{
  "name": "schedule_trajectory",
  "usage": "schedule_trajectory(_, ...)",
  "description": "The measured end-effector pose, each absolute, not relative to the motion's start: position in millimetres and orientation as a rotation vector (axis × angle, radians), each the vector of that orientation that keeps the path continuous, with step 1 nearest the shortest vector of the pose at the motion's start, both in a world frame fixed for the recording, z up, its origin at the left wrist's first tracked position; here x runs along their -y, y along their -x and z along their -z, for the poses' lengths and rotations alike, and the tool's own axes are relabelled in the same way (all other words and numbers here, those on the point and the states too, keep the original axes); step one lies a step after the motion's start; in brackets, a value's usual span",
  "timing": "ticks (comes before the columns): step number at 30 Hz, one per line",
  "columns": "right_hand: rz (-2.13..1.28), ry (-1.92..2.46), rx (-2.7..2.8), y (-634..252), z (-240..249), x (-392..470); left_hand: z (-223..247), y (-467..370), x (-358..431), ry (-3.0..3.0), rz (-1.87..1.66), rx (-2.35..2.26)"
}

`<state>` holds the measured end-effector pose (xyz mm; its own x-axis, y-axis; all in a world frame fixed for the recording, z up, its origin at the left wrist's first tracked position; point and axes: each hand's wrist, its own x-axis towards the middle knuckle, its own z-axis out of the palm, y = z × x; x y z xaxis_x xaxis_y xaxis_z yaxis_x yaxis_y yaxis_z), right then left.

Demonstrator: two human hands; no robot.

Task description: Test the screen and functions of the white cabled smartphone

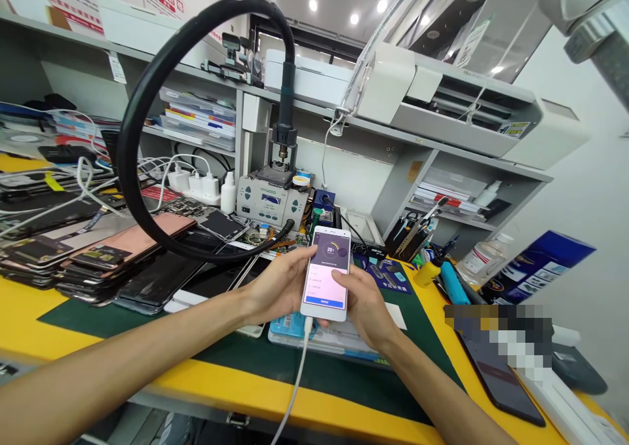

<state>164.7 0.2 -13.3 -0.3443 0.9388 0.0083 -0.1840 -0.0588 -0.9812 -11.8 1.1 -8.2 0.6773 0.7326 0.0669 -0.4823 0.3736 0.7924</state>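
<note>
A white smartphone [326, 314] with a lit screen is held upright between my two hands, above the table. Its screen has a dark top with a dial reading about 20, a white list and a blue bar at the bottom. My left hand [278, 281] grips the phone's left edge, with the fingers behind it out of sight. My right hand [366, 301] wraps the right edge, its thumb over the screen. A white charging cable [303, 360] is plugged into the bottom end and hangs down past the table edge. Beneath the phone lies a blue and clear plastic case [285, 333].
A hot-air station [268, 199] with a looped black hose [128, 137] stands behind. Stacks of phone parts [113, 255] lie at left on the green mat [236, 356]. To the right are a plastic bottle [486, 258], a blue box [540, 265] and a dark tablet [496, 373].
</note>
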Motion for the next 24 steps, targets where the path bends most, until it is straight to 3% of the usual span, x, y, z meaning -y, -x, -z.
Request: schedule_trajectory(24,-1.521,0.947,1.365,-163.7,9.6,0.5,7.4,12.4,-0.7,-0.895,-0.802,-0.336)
